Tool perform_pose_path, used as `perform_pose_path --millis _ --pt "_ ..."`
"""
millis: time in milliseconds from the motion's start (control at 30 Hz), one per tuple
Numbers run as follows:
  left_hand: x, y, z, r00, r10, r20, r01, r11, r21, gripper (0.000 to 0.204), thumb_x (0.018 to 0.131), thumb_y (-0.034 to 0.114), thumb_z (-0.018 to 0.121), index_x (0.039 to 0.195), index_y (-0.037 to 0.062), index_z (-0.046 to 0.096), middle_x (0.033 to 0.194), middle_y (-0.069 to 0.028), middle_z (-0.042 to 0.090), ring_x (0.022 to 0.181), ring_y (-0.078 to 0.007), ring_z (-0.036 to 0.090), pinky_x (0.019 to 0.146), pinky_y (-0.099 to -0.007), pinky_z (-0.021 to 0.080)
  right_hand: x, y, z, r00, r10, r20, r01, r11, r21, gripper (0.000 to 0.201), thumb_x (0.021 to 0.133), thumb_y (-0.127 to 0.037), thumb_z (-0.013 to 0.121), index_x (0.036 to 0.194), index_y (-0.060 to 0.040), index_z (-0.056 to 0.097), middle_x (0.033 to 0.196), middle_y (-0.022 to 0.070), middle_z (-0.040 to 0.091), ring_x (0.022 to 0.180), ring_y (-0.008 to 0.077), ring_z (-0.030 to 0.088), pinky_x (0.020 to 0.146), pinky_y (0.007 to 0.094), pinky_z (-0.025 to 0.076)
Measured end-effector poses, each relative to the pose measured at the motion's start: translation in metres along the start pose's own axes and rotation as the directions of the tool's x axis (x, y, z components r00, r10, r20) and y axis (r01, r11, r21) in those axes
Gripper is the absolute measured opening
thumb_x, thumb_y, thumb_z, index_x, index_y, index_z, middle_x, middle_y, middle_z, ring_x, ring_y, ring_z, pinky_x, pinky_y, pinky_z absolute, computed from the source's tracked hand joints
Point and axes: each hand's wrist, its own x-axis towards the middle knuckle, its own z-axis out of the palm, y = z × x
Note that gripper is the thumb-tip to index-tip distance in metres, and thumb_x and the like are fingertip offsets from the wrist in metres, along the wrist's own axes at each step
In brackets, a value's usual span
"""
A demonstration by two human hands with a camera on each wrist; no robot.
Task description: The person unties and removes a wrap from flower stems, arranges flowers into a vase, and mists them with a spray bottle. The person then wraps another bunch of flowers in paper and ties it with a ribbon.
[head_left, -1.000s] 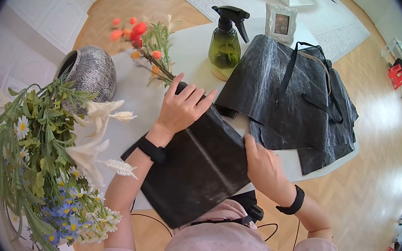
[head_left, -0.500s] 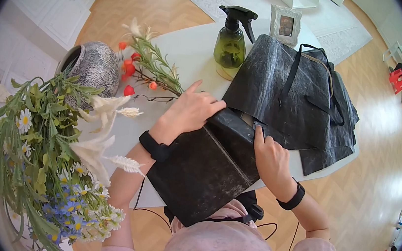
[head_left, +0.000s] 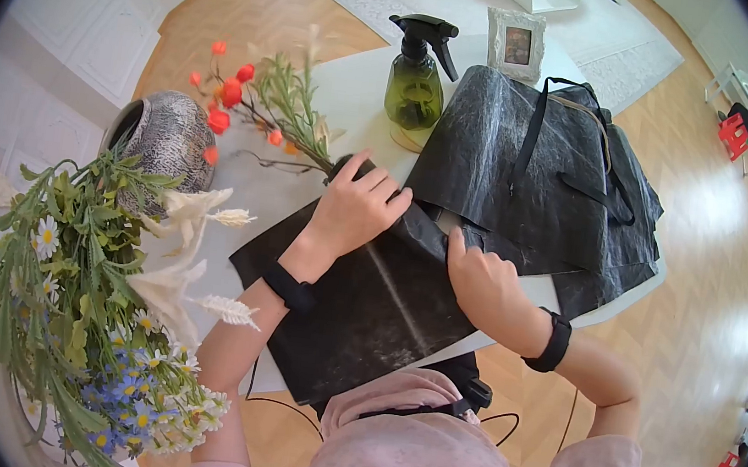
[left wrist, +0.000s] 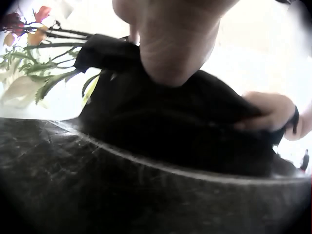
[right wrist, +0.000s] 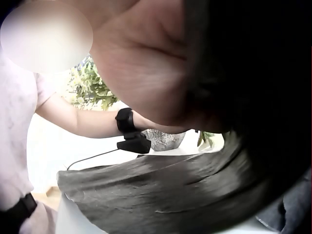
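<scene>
Black wrapping sheet [head_left: 367, 297], at the table's [head_left: 353, 93] near edge, is mid-roll around the flower sprig [head_left: 268, 111], gripped by left hand [head_left: 354, 208] and right hand [head_left: 480, 278]; tighten evenly next.

White table [head_left: 353, 93]: black sheet [head_left: 366, 306], black bags [head_left: 537, 178], spray bottle [head_left: 414, 81], photo frame [head_left: 517, 41].

The head view looks steeply down from above the person onto the white table [head_left: 344, 92], wide enough to take in its far edge and the floor beyond. The left wrist view sits low, almost on the black wrapping sheet [left wrist: 146, 185], and faces along it toward the flower stems [left wrist: 44, 58], very close to the left hand [left wrist: 175, 39]. The right wrist view looks up from under the right hand [right wrist: 146, 73], across the sheet toward the left forearm. All three views share the sheet.
</scene>
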Motion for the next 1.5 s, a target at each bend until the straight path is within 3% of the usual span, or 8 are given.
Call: perform_pose_path --millis 100,200,600,933,1133,1267,1400,1500 --pt "0.006 -0.006 -0.016 0.788 -0.096 0.609 0.324 0.905 -0.277 0.034 0.061 0.008 0.067 0.093 0.0121 0.056 0.085 -0.005 0.06 0.093 -0.0225 0.055 0.092 -0.0455 0.034 -0.001 0.0 0.018 0.977 -0.013 -0.215 -0.041 0.968 -0.249 0.033 0.071 -0.01 0.054 0.101 0.0018 0.05 0.063 0.006 0.052 0.048 0.0118 0.055 0.035 0.0244 0.043" --pt "0.018 -0.02 -0.024 0.69 -0.025 0.724 0.368 0.873 -0.32 0.034 0.063 0.009 0.067 0.094 0.0132 0.057 0.083 -0.0056 0.061 0.091 -0.0231 0.056 0.092 -0.0459 0.033 -0.004 0.001 0.021 0.936 -0.095 -0.338 -0.057 0.909 -0.413 0.03 0.07 -0.012 0.055 0.098 -0.0023 0.052 0.062 0.0014 0.048 0.048 0.0081 0.052 0.035 0.0211 0.041" --pt "0.018 -0.011 -0.038 0.951 -0.068 0.301 0.118 0.981 -0.151 0.042 0.066 0.012 0.062 0.107 0.0203 0.056 0.067 -0.0033 0.056 0.073 -0.0178 0.057 0.093 -0.0405 0.037 -0.01 0.032 -0.072 0.926 -0.204 -0.317 0.106 0.948 -0.301 0.02 0.07 -0.008 0.053 0.089 -0.0035 0.051 0.064 0.0019 0.048 0.062 0.0147 0.055 0.045 0.0279 0.042" --pt "0.028 0.002 -0.048 0.94 -0.079 0.333 0.202 0.913 -0.353 0.054 0.054 0.004 0.067 0.105 0.0136 0.052 0.071 -0.0056 0.056 0.073 -0.0234 0.056 0.092 -0.0404 0.037 -0.005 0.098 -0.125 0.87 -0.327 0.37 0.207 0.922 0.328 0.035 0.069 0.001 0.049 0.103 -0.0002 0.049 0.087 0.0189 0.057 0.088 0.0342 0.053 0.075 0.0394 0.042" --pt "0.014 0.005 -0.01 0.831 -0.016 0.557 0.356 0.783 -0.51 0.042 0.063 0.01 0.065 0.101 0.0098 0.049 0.079 -0.0086 0.059 0.08 -0.0275 0.057 0.092 -0.0403 0.036 0.015 0.129 -0.062 0.793 -0.476 0.381 0.233 0.814 0.533 0.035 0.07 -0.002 0.054 0.105 0.0035 0.05 0.088 0.0212 0.058 0.086 0.0361 0.054 0.073 0.0366 0.043" --pt "0.01 0.008 0.005 0.91 -0.061 0.411 0.312 0.753 -0.579 0.033 0.063 0.002 0.061 0.092 0.008 0.047 0.076 -0.0105 0.057 0.075 -0.0304 0.055 0.074 -0.0361 0.042 0.003 0.114 -0.052 0.901 -0.205 0.383 0.134 0.97 0.204 0.038 0.071 -0.006 0.055 0.108 0.0002 0.045 0.09 0.0187 0.057 0.094 0.0339 0.052 0.079 0.0388 0.042" --pt "0.015 0.016 0.007 0.884 -0.072 0.462 0.305 0.837 -0.455 0.023 0.07 0.002 0.055 0.09 0.0079 0.045 0.074 -0.0098 0.056 0.073 -0.0265 0.058 0.071 -0.0359 0.045 -0.006 0.079 -0.055 0.976 -0.213 0.04 0.186 0.918 0.35 0.043 0.071 -0.011 0.059 0.11 -0.0023 0.042 0.098 0.0187 0.055 0.093 0.0344 0.053 0.079 0.0403 0.043" --pt "0.017 0.019 0.008 0.947 -0.049 0.319 0.149 0.943 -0.296 0.022 0.072 0.0 0.05 0.092 0.0083 0.045 0.075 -0.0081 0.054 0.069 -0.0257 0.058 0.062 -0.0314 0.045 0.0 0.066 -0.042 0.992 -0.122 0.038 0.117 0.987 0.109 0.032 0.071 -0.011 0.058 0.099 -0.0033 0.045 0.08 0.0132 0.057 0.077 0.0305 0.058 0.065 0.0378 0.046"
